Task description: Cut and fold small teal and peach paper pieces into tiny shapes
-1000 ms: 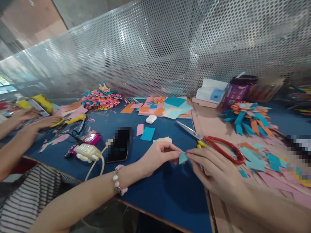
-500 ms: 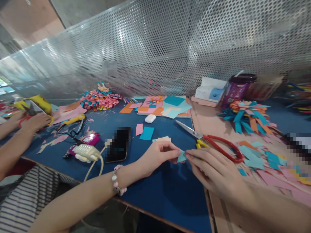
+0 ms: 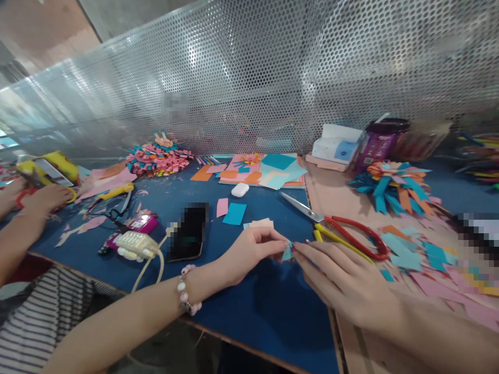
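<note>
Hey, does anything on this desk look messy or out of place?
Nothing looks clearly spilled or damaged. The paper scraps to the right of the red-handled scissors look messy: they lie loosely strewn and overlapping.

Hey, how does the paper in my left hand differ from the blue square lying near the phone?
The held paper is a paler blue-green; the blue square is a deeper blue. The held paper is pinched in the left hand, with the right hand at its edge; the blue square lies flat on the table. The held paper is partly hidden; the blue square shows whole. Both are paper.
</note>
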The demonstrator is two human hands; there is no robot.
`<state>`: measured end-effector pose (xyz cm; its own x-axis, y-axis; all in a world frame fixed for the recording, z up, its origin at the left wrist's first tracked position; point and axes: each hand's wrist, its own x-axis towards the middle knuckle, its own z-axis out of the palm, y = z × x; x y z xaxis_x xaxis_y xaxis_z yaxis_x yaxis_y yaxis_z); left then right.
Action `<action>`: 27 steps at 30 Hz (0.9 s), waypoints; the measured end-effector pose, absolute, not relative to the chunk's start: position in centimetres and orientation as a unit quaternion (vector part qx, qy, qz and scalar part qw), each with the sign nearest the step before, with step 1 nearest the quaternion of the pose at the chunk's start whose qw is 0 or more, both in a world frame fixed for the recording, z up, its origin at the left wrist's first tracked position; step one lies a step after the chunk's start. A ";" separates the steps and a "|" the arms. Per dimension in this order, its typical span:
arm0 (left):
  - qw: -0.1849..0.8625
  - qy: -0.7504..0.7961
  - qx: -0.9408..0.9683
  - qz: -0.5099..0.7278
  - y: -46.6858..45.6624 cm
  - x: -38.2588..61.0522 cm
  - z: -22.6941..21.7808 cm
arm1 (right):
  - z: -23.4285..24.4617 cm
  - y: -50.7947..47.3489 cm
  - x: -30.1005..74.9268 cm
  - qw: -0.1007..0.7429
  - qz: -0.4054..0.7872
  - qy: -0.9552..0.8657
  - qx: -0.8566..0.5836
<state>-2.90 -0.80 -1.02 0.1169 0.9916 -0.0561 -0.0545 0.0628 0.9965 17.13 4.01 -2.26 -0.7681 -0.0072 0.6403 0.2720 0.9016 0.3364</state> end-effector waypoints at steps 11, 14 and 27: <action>0.542 0.490 0.491 0.475 -0.7 -2.6 -0.6 | -2.4 3.6 17.0 0.321 -0.246 -0.910 -0.086; 0.543 0.489 0.490 0.476 -0.7 -2.7 -0.7 | -2.3 3.7 17.0 0.312 -0.260 -0.910 -0.084; 0.537 0.505 0.469 0.487 -0.7 -2.7 -0.4 | -1.0 2.7 15.9 0.369 0.205 -0.837 -0.349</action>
